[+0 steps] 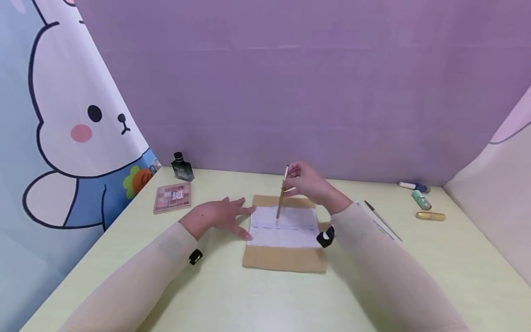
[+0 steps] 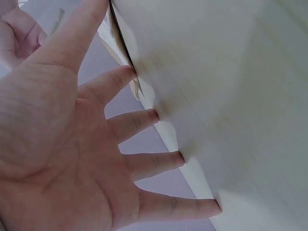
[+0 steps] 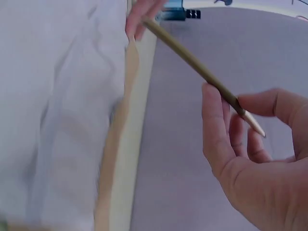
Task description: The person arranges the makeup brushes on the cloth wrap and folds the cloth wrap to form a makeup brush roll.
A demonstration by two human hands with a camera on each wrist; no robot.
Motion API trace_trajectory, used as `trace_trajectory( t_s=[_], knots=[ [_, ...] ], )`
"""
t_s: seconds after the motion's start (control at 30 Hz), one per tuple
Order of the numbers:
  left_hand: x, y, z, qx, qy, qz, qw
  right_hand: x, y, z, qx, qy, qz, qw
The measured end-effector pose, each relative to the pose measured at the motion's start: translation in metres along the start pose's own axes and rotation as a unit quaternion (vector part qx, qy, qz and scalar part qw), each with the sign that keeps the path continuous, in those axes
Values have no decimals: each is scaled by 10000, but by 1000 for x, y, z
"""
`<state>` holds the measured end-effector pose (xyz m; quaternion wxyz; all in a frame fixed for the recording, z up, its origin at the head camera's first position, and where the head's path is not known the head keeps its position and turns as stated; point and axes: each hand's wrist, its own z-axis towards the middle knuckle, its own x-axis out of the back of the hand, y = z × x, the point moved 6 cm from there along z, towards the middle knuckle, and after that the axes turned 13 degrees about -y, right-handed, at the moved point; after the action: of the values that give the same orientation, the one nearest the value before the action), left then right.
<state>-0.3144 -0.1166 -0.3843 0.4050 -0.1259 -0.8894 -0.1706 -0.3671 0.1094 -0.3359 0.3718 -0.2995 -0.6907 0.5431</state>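
My right hand pinches a slim brown pencil-like stick between thumb and fingers, near its pale end. The stick's lower end points down over a white sheet with a crease or band across its middle. That sheet lies on a piece of brown cardboard, which shows at the front and back. At the sheet's left edge, my left hand rests with its fingers spread. In the left wrist view, the left fingertips touch the pale table, with the thumb and index finger beside the cardboard's edge.
Back left on the table are a dark bottle and a pink palette. A thin dark stick lies right of my right forearm. Farther right are a blue-and-white tube, a green-and-white one and a gold one.
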Motion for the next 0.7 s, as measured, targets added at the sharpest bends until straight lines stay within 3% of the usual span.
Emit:
trace_trajectory(
  t_s=[0.23, 0.7],
  knots=[
    [1, -3, 2, -11, -19, 108, 9999, -23, 2, 23, 82, 168, 87, 9998],
    [1, -2, 1, -60, -33, 179, 9998, -41, 17, 36, -384, 322, 149, 9986]
  ],
)
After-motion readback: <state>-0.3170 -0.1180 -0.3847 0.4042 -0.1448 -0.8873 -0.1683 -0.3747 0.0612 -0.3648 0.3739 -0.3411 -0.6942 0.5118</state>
